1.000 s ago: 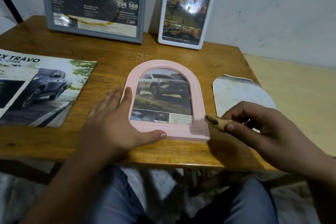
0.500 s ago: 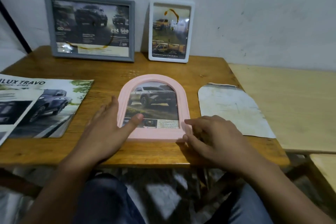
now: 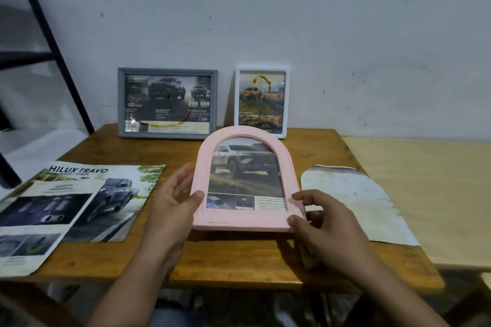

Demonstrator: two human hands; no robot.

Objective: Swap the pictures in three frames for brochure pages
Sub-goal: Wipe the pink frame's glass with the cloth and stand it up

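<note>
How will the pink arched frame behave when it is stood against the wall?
The pink arched frame looks rigid: both hands hold it by its edges without sagging. Its flat bottom should probably stand, like the grey frame leaning there. Its glossy front may be fragile.

— What's on the left, by the wall (image 3: 345, 21)?
— A black metal rack (image 3: 39, 34), standing beside the wooden table (image 3: 239, 260).
— And on the right?
— A paler wooden surface (image 3: 430, 194), butted against the table's edge.

likely a home: wooden table (image 3: 239, 260), scuffed wall (image 3: 345, 34)
</note>
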